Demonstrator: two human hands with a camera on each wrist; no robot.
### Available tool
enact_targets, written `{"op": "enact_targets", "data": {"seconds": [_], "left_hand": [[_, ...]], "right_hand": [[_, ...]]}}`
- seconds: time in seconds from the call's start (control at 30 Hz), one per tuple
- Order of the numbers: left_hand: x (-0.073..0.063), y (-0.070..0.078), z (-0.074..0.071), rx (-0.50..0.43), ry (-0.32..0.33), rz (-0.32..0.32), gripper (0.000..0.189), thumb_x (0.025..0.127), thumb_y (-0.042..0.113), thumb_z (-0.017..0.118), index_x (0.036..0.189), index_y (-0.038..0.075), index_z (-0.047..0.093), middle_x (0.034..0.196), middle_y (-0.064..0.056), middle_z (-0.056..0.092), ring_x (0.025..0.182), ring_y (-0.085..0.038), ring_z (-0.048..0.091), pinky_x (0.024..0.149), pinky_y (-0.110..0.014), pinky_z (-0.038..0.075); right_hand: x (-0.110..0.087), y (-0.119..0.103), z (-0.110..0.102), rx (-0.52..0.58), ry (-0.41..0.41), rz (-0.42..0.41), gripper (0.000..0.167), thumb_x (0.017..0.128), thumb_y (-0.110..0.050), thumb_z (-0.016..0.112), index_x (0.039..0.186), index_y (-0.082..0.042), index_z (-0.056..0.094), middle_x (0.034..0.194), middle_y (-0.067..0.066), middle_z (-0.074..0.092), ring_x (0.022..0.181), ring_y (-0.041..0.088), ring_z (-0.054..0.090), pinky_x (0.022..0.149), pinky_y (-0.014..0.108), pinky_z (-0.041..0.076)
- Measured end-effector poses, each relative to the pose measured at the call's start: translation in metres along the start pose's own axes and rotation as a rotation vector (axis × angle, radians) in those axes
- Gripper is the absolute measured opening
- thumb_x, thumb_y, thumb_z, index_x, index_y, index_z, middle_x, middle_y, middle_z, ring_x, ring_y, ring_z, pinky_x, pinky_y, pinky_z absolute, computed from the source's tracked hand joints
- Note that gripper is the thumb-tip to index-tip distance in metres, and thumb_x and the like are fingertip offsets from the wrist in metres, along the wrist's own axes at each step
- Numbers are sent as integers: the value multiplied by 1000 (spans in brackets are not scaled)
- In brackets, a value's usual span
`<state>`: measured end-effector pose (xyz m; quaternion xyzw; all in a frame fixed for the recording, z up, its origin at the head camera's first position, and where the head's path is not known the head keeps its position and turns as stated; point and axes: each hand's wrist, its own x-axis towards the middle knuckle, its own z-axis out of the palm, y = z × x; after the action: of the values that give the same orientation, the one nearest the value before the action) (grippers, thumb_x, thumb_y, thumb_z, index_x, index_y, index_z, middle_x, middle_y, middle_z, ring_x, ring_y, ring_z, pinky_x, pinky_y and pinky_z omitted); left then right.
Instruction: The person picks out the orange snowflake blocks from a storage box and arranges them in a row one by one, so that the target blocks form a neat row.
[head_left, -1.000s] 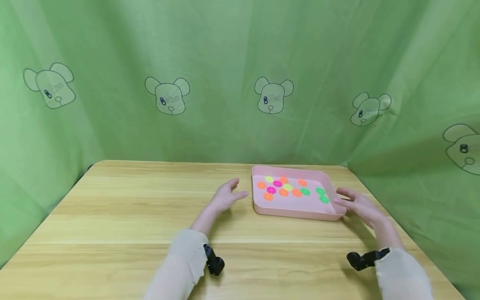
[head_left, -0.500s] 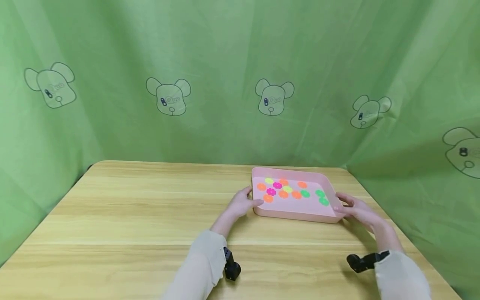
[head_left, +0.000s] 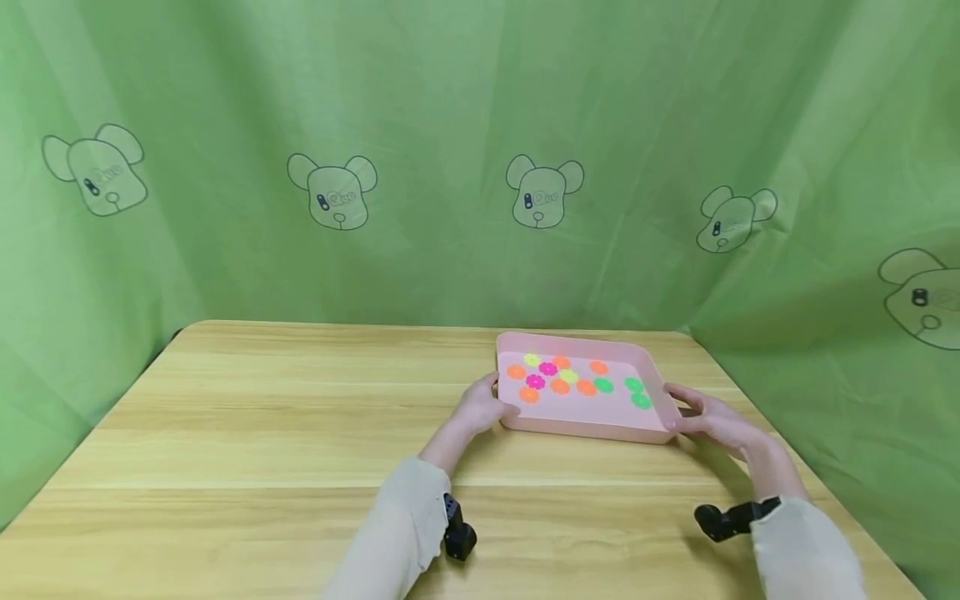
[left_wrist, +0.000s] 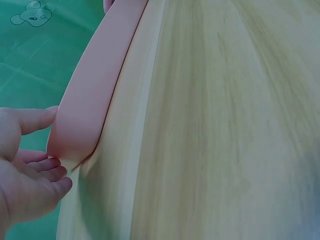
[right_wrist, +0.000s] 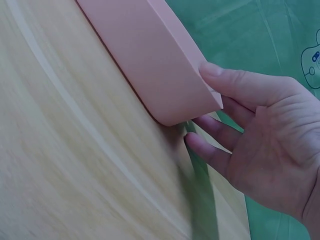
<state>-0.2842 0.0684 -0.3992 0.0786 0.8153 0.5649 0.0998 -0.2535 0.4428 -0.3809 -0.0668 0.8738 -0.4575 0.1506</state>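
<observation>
A shallow pink tray [head_left: 585, 428] stands at the right rear of the table. Flat flower-shaped pieces lie inside it: several orange ones [head_left: 559, 387], plus green [head_left: 603, 385], yellow [head_left: 568, 376] and magenta ones [head_left: 535, 382]. At its left front corner my left hand [head_left: 478, 408] grips the wall, thumb over the rim and fingers outside. My right hand [head_left: 714, 421] holds the right front corner in a similar way. In the right wrist view, the thumb lies on the rim of the tray [right_wrist: 150, 65], with the fingers below and behind the corner.
The wooden table [head_left: 262, 433] extends far to the left of the tray. A green curtain [head_left: 427, 275] printed with bear heads hangs behind the table and along both sides. Black cameras [head_left: 459, 533] sit on both wrists.
My left hand has moved right to the tray and taken hold of its left corner. The right hand has closed its thumb onto the right rim. The tray stays nearly in place.
</observation>
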Motion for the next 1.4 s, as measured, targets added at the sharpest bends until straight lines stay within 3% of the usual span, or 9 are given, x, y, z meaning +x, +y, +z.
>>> {"op": "enact_targets", "data": {"seconds": [0.07, 0.23, 0.33, 0.4, 0.5, 0.57, 0.77, 1.4], "left_hand": [[-1, -1, -4, 2, 1, -2, 75, 76, 7, 70, 142, 1, 34, 143, -16, 38, 131, -33, 33, 107, -47, 28], [-7, -3, -16, 11, -3, 4, 75, 74, 6, 71, 141, 1, 36, 142, -17, 39, 131, -34, 33, 107, -48, 27], [-12, -6, -23, 28, -2, 5, 75, 74, 6, 71, 140, 0, 37, 142, -16, 39, 131, -34, 33, 108, -48, 26], [-15, -8, -27, 38, 0, 0, 75, 74, 6, 71, 140, 0, 37, 143, -16, 38, 132, -34, 32, 108, -48, 26], [-20, -12, -35, 60, 4, -4, 75, 74, 8, 71, 140, 0, 37, 142, -17, 38, 131, -34, 32, 108, -48, 26], [-24, -14, -41, 70, 7, -2, 76, 74, 8, 72, 140, -1, 36, 142, -18, 38, 131, -35, 32, 108, -48, 26], [-32, -21, -54, 69, 11, -2, 77, 74, 8, 72, 140, -2, 35, 143, -18, 37, 132, -35, 31, 109, -48, 24], [-63, -39, -95, 95, 46, -23, 75, 75, 9, 72, 139, -3, 36, 143, -19, 36, 132, -36, 30, 108, -49, 23]], "right_hand": [[1, -2, 1, 0, -7, -7, 83, 86, -12, 61, 145, 7, 5, 147, 35, 5, 131, 49, 16, 99, 34, 38], [2, -6, 4, -19, -30, -35, 83, 84, -11, 64, 145, 7, 9, 146, 35, 9, 131, 49, 18, 87, 16, 39], [3, -7, 8, -31, -46, -48, 84, 83, -12, 65, 145, 7, 10, 146, 34, 10, 131, 49, 19, 92, 23, 39], [4, -10, 12, -37, -55, -53, 85, 83, -13, 65, 145, 6, 11, 146, 34, 11, 131, 49, 18, 100, 36, 36], [6, -15, 19, -44, -66, -70, 85, 83, -13, 66, 145, 7, 11, 146, 34, 11, 131, 50, 18, 104, 57, 23], [7, -19, 24, -41, -72, -85, 86, 82, -12, 66, 145, 8, 11, 146, 35, 11, 131, 51, 17, 103, 63, 18], [11, -30, 37, -50, -81, -117, 86, 80, -13, 69, 144, 8, 15, 146, 33, 16, 131, 50, 20, 103, 65, 15], [21, -51, 71, -113, -117, -221, 83, 81, -16, 70, 143, 8, 20, 144, 31, 26, 129, 47, 27, 102, 62, 23]]}}
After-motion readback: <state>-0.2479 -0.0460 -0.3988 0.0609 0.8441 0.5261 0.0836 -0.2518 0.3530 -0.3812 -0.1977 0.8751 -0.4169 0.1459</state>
